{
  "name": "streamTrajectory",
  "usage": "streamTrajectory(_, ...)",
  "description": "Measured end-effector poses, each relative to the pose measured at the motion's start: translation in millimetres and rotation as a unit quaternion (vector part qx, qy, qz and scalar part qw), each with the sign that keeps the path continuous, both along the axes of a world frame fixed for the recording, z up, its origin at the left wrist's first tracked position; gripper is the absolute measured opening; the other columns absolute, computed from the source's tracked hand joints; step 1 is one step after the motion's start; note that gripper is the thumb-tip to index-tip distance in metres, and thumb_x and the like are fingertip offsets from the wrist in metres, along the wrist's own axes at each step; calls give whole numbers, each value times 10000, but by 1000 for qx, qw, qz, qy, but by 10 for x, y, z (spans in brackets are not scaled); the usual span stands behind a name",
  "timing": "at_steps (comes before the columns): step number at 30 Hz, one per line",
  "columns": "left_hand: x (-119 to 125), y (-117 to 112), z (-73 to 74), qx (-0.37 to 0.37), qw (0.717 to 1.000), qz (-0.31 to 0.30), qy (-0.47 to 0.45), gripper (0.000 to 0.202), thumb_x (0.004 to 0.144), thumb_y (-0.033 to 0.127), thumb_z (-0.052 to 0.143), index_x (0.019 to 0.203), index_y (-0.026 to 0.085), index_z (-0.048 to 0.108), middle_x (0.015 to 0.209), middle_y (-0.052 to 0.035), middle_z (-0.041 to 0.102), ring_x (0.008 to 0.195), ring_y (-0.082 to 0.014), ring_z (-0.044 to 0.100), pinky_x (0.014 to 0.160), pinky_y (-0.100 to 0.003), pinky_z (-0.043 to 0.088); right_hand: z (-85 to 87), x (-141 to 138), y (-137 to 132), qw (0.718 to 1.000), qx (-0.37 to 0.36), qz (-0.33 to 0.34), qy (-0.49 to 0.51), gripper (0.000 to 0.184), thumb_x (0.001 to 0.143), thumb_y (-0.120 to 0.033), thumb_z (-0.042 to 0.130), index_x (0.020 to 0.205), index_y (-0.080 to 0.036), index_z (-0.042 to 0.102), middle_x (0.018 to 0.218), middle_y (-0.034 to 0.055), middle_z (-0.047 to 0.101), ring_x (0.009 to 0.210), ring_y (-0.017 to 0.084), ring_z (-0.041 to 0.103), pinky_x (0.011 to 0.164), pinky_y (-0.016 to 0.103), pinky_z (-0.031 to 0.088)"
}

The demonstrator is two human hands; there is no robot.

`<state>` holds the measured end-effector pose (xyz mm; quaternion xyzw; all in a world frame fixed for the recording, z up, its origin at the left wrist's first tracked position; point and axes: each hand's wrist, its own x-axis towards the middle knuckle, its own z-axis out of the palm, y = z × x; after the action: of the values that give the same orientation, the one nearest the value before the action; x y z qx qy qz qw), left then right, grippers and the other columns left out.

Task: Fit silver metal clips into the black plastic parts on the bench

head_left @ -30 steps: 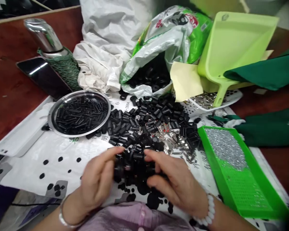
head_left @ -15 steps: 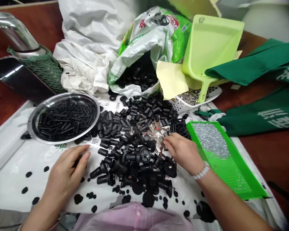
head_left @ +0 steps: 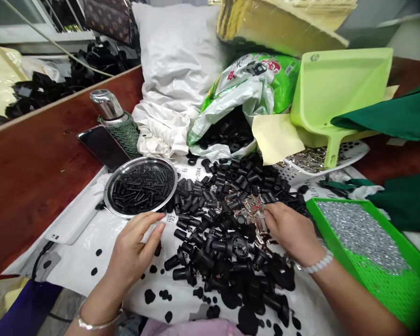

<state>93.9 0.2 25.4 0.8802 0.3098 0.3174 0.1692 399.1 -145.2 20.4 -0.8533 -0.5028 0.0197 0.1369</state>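
Your right hand (head_left: 290, 231) was the nearer one: its fingers (head_left: 271, 217) were drawn close together, tips down among the silver clips (head_left: 259, 219) in the middle of the heap of black plastic parts (head_left: 210, 242). You could not tell from this view whether they were clamped on a clip. Your left hand (head_left: 135, 254) lay farther off at the heap's left edge, its fingers (head_left: 150, 228) loosely apart around nothing visible, just beside the steel dish (head_left: 105, 196) of ribbed black pieces (head_left: 140, 189). The parts lay with their long axes pointing every way, so no single line ran through them from either hand. They rested on a printed white sheet (head_left: 80, 252) over the counter (head_left: 38, 186), with the green tray (head_left: 331, 240) of silver rivets (head_left: 360, 231) just past your right wrist.
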Motion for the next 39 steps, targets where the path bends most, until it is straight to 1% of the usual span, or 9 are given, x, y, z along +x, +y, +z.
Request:
streamTrajectory(5,508,116,411,81,994,-62,44,187,870,257,500,984,154,605,914,-69,646,873,-185,588,807,-325,464,116,-24,-118,972,144,-51,181,235,912,-371,297,937,-205,462,767,36,650,549,137,601,489,256,470)
streamTrajectory(10,1249,486,541,51,967,-38,246,222,876,321,477,941,187,641,905,-53,660,889,-199,607,820,-321,463,196,-43,-207,804,285,-94,513,287,777,-431,577,886,-185,477,728,31,629,474,117,558,379,227,459)
streamTrajectory(16,2065,1013,285,29,939,52,338,255,885,322,500,1033,130,579,1013,-74,613,924,-195,595,816,-396,484,229,-108,-326,817,308,-49,486,242,824,-409,540,866,-171,544,746,45,650,500,106,577,464,231,500)
streamTrajectory(21,2394,1146,110,8,922,93,377,303,874,304,528,1125,133,525,1116,-90,559,956,-202,577,802,-398,500,226,-181,-395,859,294,-9,420,199,913,-368,391,849,-209,492,615,-33,557,443,72,501,425,188,437)
streamTrajectory(25,2373,1145,186,6,925,89,369,295,873,305,530,1112,132,532,1110,-87,563,958,-200,577,810,-401,494,225,-165,-403,878,283,-25,384,183,898,-352,422,950,-209,524,622,-30,525,515,94,521,436,187,436)
streamTrajectory(29,2088,967,458,13,946,70,316,280,830,325,561,1009,111,580,945,-118,630,921,-244,600,813,-377,470,232,-162,-393,890,299,19,343,164,863,-300,489,939,-205,598,694,5,585,583,112,572,530,221,491)
streamTrajectory(34,1417,279,641,-29,973,-19,229,315,811,388,552,1053,187,535,751,-6,624,632,-141,587,627,-270,487,235,-234,-378,863,323,26,387,178,822,-276,560,980,-233,630,659,-11,589,479,92,541,452,212,491)
streamTrajectory(36,1145,-51,579,-79,986,-92,112,292,783,314,592,1038,185,532,858,-30,614,670,-133,577,612,-257,487,248,-295,-363,849,325,-1,418,204,814,-286,578,1009,-235,610,614,-26,576,447,86,532,412,190,479)
streamTrajectory(39,846,-443,408,-107,988,-105,41,278,760,225,608,1023,177,532,874,-39,584,736,-142,558,644,-262,485,293,-409,-330,840,323,-4,436,141,805,-288,600,931,-226,618,586,-25,590,461,81,549,425,165,480)
